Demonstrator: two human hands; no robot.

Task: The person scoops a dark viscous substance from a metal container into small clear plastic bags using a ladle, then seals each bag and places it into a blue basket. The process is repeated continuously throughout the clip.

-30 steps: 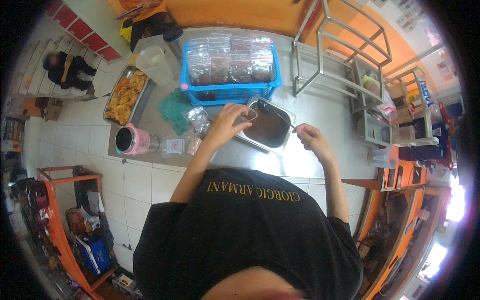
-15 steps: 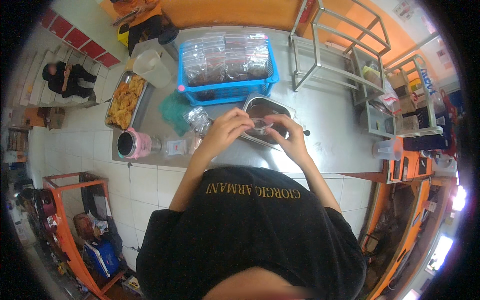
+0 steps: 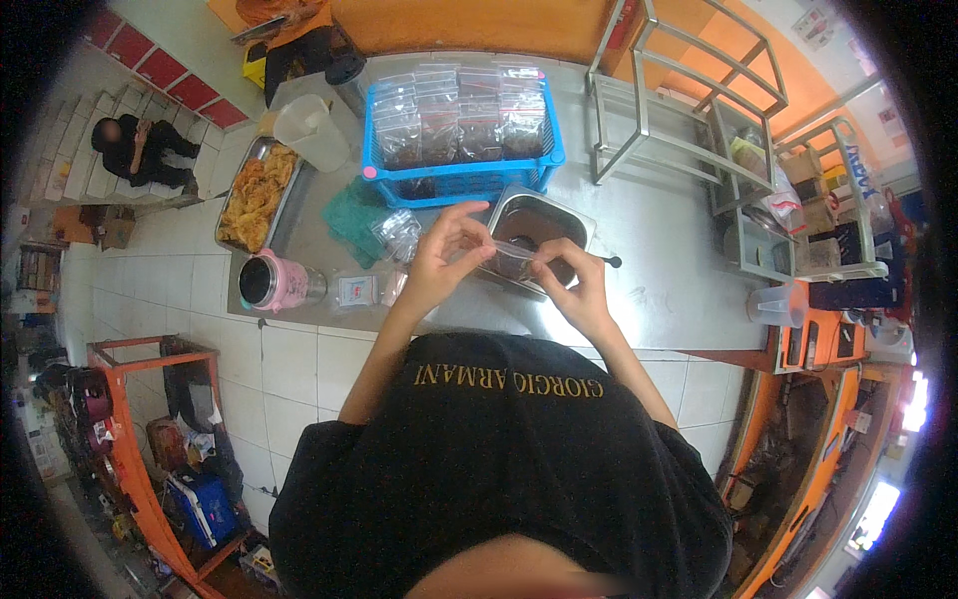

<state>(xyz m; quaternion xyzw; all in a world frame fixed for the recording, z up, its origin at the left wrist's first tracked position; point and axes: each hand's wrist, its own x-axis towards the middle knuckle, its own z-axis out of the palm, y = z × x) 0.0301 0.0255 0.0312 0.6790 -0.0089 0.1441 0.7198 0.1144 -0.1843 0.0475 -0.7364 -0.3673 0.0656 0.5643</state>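
Observation:
A small clear zip bag (image 3: 513, 256) is stretched between my two hands, its top edge drawn into a nearly straight line. My left hand (image 3: 449, 262) pinches one end of that edge, with the other fingers loosely curled. At the opposite end, my right hand (image 3: 577, 285) grips with thumb and fingertips. Below the bag is a deep steel pan (image 3: 587, 232) with dark brown contents, partly hidden by my hands. A dark-tipped handle (image 3: 613, 262) sticks out past the pan's right side. Empty-looking clear bags (image 3: 397, 235) lie left of my left hand.
Behind the pan, a blue basket (image 3: 464, 188) holds rows of filled zip bags (image 3: 479, 130). A green cloth (image 3: 351, 215), a pink flask (image 3: 284, 282), a tray of fried food (image 3: 257, 200) and a pitcher (image 3: 311, 135) stand left. A metal rack (image 3: 639, 100) stands right.
The bag's mouth, rounded and spread before, is now pulled into a flat line between my fingers. My left fingers have lifted and spread slightly.

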